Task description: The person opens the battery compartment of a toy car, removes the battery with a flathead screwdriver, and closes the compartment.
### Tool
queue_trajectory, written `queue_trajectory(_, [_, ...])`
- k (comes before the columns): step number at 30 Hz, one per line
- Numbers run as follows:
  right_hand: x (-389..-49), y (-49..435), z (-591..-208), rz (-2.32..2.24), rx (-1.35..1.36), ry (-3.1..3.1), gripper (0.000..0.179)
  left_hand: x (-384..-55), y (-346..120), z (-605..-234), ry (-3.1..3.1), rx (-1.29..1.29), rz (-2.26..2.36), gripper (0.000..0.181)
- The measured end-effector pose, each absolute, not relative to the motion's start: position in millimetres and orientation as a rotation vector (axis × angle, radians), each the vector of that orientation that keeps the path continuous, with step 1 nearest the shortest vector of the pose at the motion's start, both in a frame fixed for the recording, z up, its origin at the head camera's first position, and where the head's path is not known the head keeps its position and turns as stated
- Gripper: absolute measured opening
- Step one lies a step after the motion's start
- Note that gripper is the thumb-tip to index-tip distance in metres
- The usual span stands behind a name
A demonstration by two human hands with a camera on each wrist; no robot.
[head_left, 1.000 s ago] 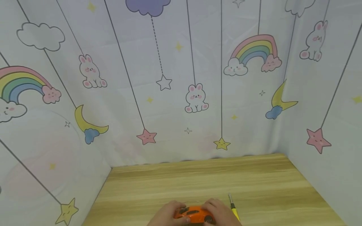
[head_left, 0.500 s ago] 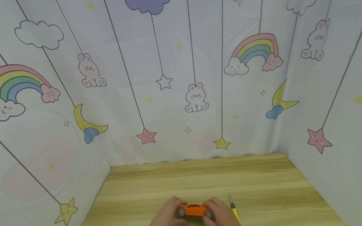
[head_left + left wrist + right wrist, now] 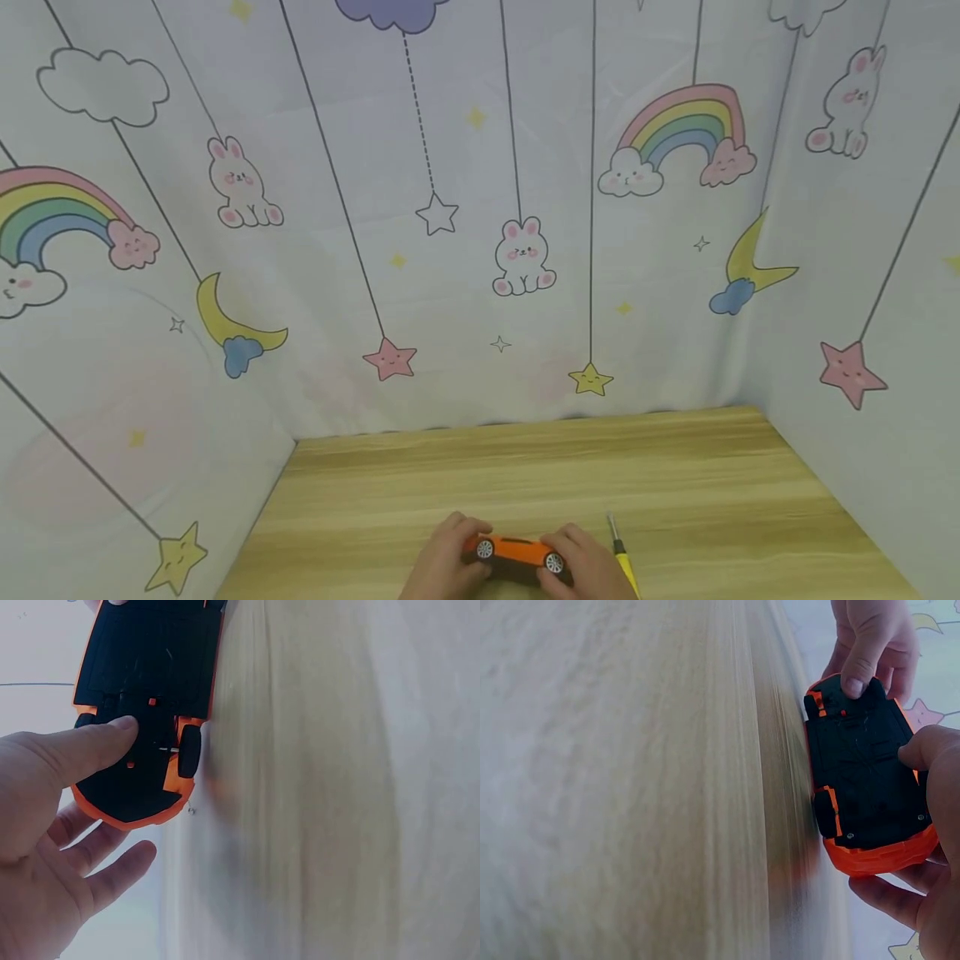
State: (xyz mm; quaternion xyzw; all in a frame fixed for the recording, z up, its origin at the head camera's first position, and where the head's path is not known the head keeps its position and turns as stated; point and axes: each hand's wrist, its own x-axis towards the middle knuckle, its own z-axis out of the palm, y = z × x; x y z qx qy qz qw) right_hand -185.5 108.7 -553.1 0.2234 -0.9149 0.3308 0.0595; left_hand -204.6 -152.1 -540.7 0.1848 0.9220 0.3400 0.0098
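Observation:
An orange toy car [image 3: 517, 550] is held up between both hands, tipped on its side with its wheels towards me. My left hand [image 3: 444, 560] grips one end, its thumb pressing on the black underside [image 3: 154, 660] in the left wrist view. The other end is in my right hand [image 3: 588, 568], whose thumb also lies on the underside, as the right wrist view shows. Small screw heads [image 3: 850, 835] show near the right-hand end. The roof faces away and is hidden.
A screwdriver [image 3: 621, 552] with a yellow and black handle lies on the wood-grain table [image 3: 390, 483], just right of my right hand. A tiny shiny piece [image 3: 191, 811] shows beyond the car's left end. Printed cloth walls [image 3: 465, 317] enclose the back and sides.
The car has rolled in my hands: its roof and windows showed first, then its side, and now the side with the dark underside. Both hands keep hold of it. The screwdriver stays put.

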Motion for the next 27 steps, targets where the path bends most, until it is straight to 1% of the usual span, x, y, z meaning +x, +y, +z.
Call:
queue_trajectory(5, [-186.3, 110.0, -555.7, 0.987, 0.651, -2.737, 0.035, -204.5, -149.3, -540.3, 2.886, 0.598, 1.154, 0.044])
queue_trajectory(12, [-186.1, 110.3, -553.0, 1.026, 0.638, -2.704, 0.032, -207.3, -146.1, -544.0, 2.888, 0.565, 1.272, 0.05])
queue_trajectory(22, [-186.6, 112.8, -557.2, 1.139, 0.595, -2.699, 0.029, -209.0, -144.3, -550.5, 2.85, 0.568, 1.327, 0.048])
queue_trajectory(27, [-188.7, 113.7, -560.5, 1.195, 0.608, -2.69, 0.03, -208.8, -143.5, -553.6, 2.827, 0.579, 1.362, 0.049])
